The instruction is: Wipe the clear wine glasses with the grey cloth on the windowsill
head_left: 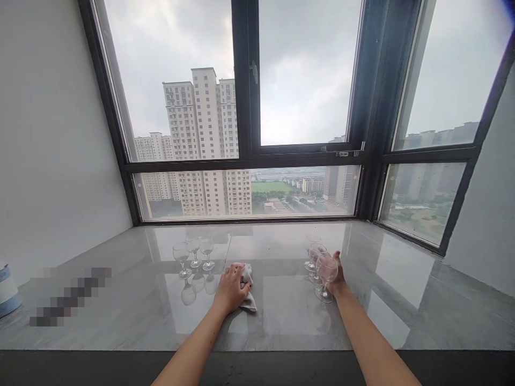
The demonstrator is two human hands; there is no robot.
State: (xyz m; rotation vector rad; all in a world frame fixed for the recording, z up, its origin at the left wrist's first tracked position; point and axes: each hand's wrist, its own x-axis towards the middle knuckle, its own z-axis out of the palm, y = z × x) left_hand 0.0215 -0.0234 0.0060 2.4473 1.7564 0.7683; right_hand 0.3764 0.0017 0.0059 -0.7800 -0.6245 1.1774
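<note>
My left hand [230,289] rests closed on a white cloth [248,289] lying on the grey marble sill [281,321]. My right hand [337,279] is wrapped around the bowl of a clear wine glass [325,276] that stands on the sill. Two more wine glasses [314,257] stand just behind it, close together. To the left of the cloth, three empty wine glasses [193,254] stand in a small group, mirrored in the glossy surface.
A large dark-framed window [245,107] runs along the back of the sill, with tower blocks outside. White walls close in both sides. A white and blue container [8,292] sits at the far left edge. A blurred patch lies on the sill's left.
</note>
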